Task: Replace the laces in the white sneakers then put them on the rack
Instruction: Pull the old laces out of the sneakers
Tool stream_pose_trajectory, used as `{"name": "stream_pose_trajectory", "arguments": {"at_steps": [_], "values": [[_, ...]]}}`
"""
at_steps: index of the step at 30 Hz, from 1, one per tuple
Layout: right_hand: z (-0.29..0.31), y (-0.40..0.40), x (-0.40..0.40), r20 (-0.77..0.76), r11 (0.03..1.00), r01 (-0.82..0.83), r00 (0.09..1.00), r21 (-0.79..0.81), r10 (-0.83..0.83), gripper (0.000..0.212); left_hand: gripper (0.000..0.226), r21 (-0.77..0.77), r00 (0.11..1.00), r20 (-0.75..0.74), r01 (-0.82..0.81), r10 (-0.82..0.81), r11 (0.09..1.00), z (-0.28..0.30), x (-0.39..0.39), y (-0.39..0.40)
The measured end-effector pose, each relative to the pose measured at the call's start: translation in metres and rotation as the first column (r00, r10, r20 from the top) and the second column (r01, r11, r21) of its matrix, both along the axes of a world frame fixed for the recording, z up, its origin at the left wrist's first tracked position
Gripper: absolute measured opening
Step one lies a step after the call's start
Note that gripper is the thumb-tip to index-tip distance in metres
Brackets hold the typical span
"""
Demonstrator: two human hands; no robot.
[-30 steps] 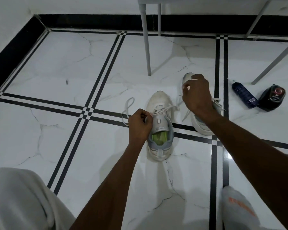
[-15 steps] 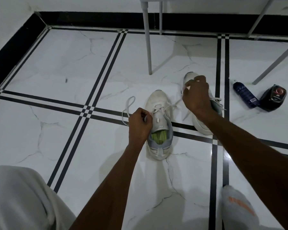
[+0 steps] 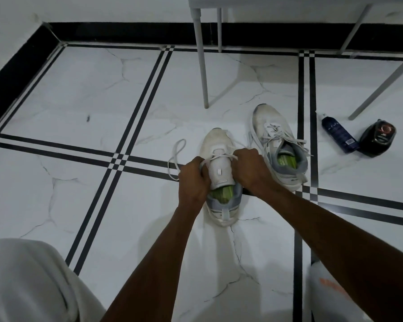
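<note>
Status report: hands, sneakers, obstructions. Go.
Left hand and right hand both grip the lace on the near sneaker. Far sneaker laced, beside it. Two bottles off right, not in the way.

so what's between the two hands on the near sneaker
In the head view, the sneaker's white tongue and a crossing lace lie between left hand and right hand.

bare forearms [image 3: 335, 247], light grey trousers [image 3: 28, 282], white sock [image 3: 330, 296] with orange print

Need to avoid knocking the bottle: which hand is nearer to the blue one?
Right. The right hand grips the near sneaker's lace, with the far sneaker between it and the blue bottle. The left hand is farther left.
</note>
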State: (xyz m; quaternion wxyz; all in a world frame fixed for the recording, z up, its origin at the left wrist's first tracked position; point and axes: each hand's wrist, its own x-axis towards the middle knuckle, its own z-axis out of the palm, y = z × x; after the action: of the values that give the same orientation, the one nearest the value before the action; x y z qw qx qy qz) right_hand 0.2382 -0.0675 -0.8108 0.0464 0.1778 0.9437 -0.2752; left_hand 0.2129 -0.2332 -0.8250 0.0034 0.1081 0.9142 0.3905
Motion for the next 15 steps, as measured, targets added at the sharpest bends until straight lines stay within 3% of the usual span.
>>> {"name": "stream_pose_trajectory", "arguments": {"at_steps": [4,7,9,11,13,15], "values": [[0.008,0.013,0.003,0.012,0.980,0.030,1.000,-0.199,-0.028,0.020,0.015,0.105,0.973,0.124,-0.208,0.194,0.973,0.001,-0.004,-0.002],[0.020,0.013,-0.003,0.073,0.979,-0.001,0.997,-0.205,0.017,0.023,0.030,0.087,0.979,0.117,-0.175,0.165,0.981,0.008,-0.001,0.007],[0.029,0.010,-0.007,0.117,0.989,-0.044,0.991,-0.138,0.060,0.031,0.042,-0.048,0.997,-0.024,-0.068,0.067,0.997,0.014,-0.001,0.014],[0.033,0.007,-0.008,0.124,0.992,-0.071,0.989,-0.104,0.083,0.036,0.036,-0.211,0.983,-0.153,0.066,-0.100,0.975,0.018,-0.006,0.024],[0.035,0.008,-0.010,0.137,0.988,-0.066,0.987,-0.139,0.086,0.037,0.023,-0.348,0.955,-0.172,0.170,-0.241,0.922,0.020,-0.010,0.033],[0.037,0.011,-0.010,0.146,0.982,-0.061,0.985,-0.177,0.087,0.042,0.018,-0.435,0.951,-0.147,0.183,-0.270,0.881,0.020,-0.015,0.036]]}}
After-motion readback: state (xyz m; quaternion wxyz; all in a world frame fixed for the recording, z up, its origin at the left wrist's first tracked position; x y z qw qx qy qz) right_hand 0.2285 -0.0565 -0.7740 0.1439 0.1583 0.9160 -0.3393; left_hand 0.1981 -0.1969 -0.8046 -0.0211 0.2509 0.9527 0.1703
